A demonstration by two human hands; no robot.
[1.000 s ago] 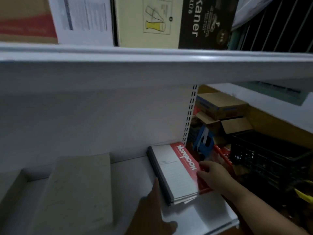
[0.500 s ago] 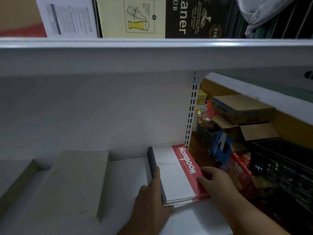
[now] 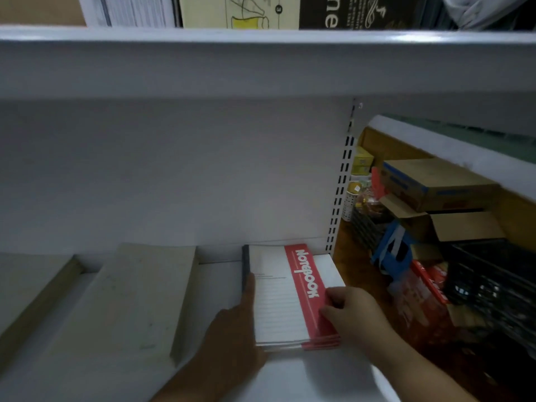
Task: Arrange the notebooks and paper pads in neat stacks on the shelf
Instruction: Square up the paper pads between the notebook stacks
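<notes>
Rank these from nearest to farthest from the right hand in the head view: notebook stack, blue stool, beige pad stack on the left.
1. Notebook stack: touching the right hand.
2. Blue stool: right of the shelf, beyond the hand.
3. Beige pad stack: far left, past the left hand.

Two bare forearms reach in from five and six o'clock; the left hand [image 3: 235, 323] lies flat with fingers extended, the right hand [image 3: 352, 311] curls, fingertips pressing down.

The top notebook [image 3: 287, 297] carries "Notebook" in white on its red band — and the dark box [image 3: 356, 11] overhead shows only the letters "ne".
</notes>
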